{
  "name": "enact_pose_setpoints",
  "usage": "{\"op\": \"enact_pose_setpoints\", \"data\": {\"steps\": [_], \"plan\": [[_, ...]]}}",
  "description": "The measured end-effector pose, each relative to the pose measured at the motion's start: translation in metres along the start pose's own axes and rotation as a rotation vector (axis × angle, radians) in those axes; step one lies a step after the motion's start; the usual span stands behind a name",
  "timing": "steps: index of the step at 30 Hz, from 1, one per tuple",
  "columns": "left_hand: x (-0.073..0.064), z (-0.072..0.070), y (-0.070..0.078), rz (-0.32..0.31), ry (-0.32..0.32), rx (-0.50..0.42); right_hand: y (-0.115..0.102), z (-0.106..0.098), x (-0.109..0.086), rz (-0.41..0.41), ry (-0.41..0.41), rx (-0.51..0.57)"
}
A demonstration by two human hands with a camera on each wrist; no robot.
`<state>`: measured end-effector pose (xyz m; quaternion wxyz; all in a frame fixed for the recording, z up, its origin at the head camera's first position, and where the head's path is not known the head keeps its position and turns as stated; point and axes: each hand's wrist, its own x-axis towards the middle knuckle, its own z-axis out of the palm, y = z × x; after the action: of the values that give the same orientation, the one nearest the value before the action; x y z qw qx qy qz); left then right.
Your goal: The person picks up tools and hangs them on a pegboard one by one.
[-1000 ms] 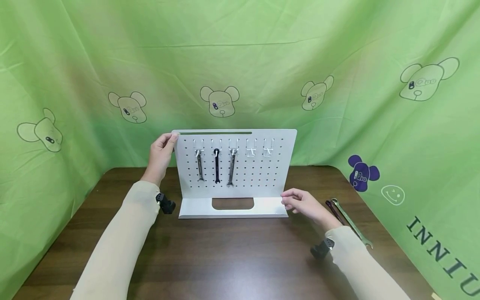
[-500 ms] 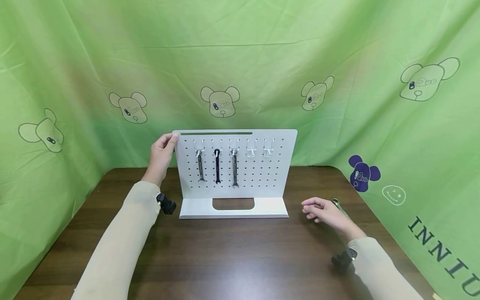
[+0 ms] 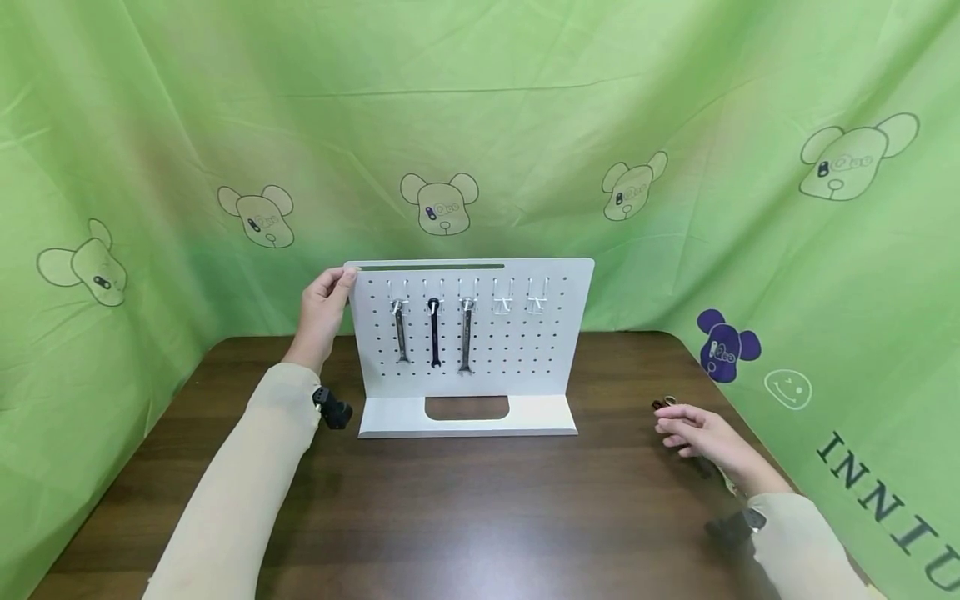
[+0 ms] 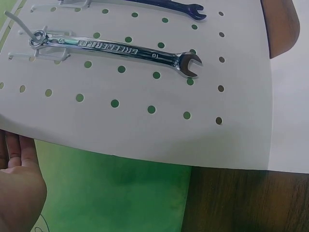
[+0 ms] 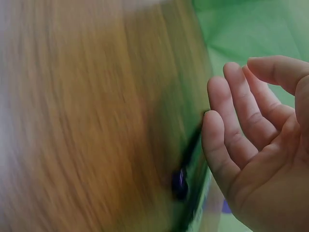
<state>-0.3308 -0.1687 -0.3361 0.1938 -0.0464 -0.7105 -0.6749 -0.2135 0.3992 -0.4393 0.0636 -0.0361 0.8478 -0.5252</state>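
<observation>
My left hand (image 3: 321, 312) grips the top left corner of a white pegboard stand (image 3: 517, 358), thumb in front. Three combination wrenches hang from its hooks: a silver one (image 3: 401, 333), a dark one (image 3: 435, 335) and a longer silver one (image 3: 467, 335). The left wrist view shows the leftmost silver wrench (image 4: 120, 50) close up, its open end away from the hook. Off to the right, my right hand (image 3: 705, 437) hovers with loosely bent fingers and an empty palm. Beneath it, a dark wrench (image 5: 179, 183) and a silver wrench (image 3: 670, 401) lie on the table, mostly hidden.
Two hooks (image 3: 502, 302) on the right of the pegboard carry nothing. The stand's base (image 3: 390, 417) rests on the brown wooden table (image 3: 480, 500). Green printed cloth (image 3: 525, 125) hangs behind and along the sides, close to the table's right edge.
My right hand has moved right, from beside the stand's base to over the loose wrenches. The third hanging wrench has swung slightly on its hook. My left hand stays put.
</observation>
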Motion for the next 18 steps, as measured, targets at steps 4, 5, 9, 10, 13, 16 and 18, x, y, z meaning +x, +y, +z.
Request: {"op": "enact_pose_setpoints", "data": {"steps": [4, 5, 9, 10, 13, 16, 18], "plan": [[0.0, 0.0, 0.0, 0.0, 0.001, 0.001, 0.006, -0.015, -0.007, -0.006, 0.018, 0.034], [0.0, 0.0, 0.0, -0.001, 0.0, 0.001, 0.008, -0.018, -0.009, -0.003, 0.024, 0.044], [0.0, 0.0, 0.001, -0.005, -0.004, -0.001, 0.012, -0.027, -0.014, 0.014, 0.046, 0.02], [0.0, 0.0, 0.001, -0.005, -0.005, -0.003, 0.013, -0.028, -0.015, 0.024, 0.052, 0.004], [0.001, 0.0, 0.0, -0.003, -0.005, -0.007, 0.017, -0.031, -0.015, 0.031, 0.046, -0.053], [0.001, 0.0, -0.001, 0.002, -0.004, -0.015, 0.02, -0.031, -0.015, 0.037, 0.036, -0.078], [0.002, 0.0, -0.002, 0.005, -0.003, -0.023, 0.021, -0.03, -0.014, 0.04, 0.027, -0.091]]}}
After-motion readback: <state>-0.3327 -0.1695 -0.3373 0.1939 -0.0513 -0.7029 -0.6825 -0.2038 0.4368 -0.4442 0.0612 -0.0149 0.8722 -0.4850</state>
